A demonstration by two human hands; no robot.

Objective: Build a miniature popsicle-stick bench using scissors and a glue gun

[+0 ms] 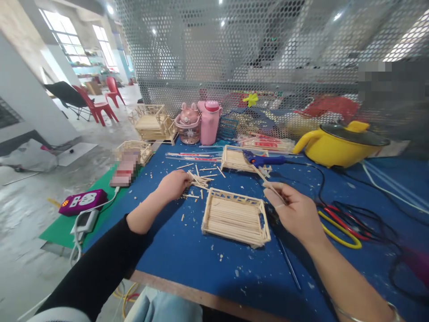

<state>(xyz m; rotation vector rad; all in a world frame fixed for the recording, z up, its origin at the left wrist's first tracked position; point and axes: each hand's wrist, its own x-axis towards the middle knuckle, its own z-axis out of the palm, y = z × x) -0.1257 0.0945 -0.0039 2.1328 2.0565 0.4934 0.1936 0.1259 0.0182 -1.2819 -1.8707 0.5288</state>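
Note:
My left hand is at a loose pile of short wooden sticks, its fingers pinched together at the pile's left edge. Whether a stick is between those fingertips is hidden. In my right hand a longer thin wooden stick is pinched, slanting up and left. Between and below the hands lies a small tray-like frame of wooden sticks, with a slatted floor and low railings. Behind it a similar stick frame has a blue glue gun lying across its right part.
Red-and-yellow-handled pliers and black cables lie at right, before a yellow pot. A pink bottle and pink jar stand at the back. A phone leans at left near a purple box. Perforated metal mesh rises behind.

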